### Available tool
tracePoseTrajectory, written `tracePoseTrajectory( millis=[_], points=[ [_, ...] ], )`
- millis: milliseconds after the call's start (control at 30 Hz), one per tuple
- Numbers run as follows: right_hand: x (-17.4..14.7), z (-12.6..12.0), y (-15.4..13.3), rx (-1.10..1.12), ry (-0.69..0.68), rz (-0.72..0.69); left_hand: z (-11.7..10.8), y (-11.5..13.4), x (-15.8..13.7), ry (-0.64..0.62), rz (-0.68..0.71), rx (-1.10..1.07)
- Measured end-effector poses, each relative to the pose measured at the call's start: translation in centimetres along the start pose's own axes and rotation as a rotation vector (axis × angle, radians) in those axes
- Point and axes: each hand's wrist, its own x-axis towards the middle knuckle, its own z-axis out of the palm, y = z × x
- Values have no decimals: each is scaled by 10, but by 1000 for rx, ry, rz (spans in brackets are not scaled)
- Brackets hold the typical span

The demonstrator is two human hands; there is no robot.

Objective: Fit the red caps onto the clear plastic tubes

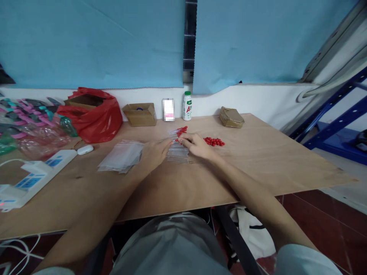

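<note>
My left hand (155, 154) and my right hand (198, 145) meet over the middle of the table, fingertips pinched close together. Between them is a thin clear tube with a red tip (176, 140); the left fingers grip its clear end and the right fingers are at the red end. Beneath and in front of my hands lies a row of thin clear tubes (178, 156). Just beyond, several red-tipped tubes (181, 130) rest in a bunch. A pile of small red caps (214, 142) is right of my right hand. Clear plastic bags (119, 156) lie stacked left of my left hand.
At the back stand a red bag (100, 118), an open cardboard box (141, 115), a phone (169, 110), a white bottle (187, 107) and a brown package (231, 117). A power strip (43, 177) and white case (85, 149) lie left. The table's front edge is near my body.
</note>
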Motion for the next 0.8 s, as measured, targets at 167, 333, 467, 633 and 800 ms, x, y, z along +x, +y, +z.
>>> tracePoseTrajectory(
  millis=[167, 333, 467, 633, 800],
  points=[
    [4, 14, -6, -16, 185, 131, -2, 17, 4, 29, -100, -21],
    [6, 22, -9, -64, 345, 132, -5, 30, 8, -36, -219, -66],
    [6, -25, 19, -98, 671, 222, -1, 18, -1, -61, -264, -113],
    [-3, -86, 60, -409, 826, 351, 10, 2, -9, -16, -248, -148],
    [-6, -61, 63, -576, 332, 326, 22, 17, -6, 51, -45, -239]
  ],
)
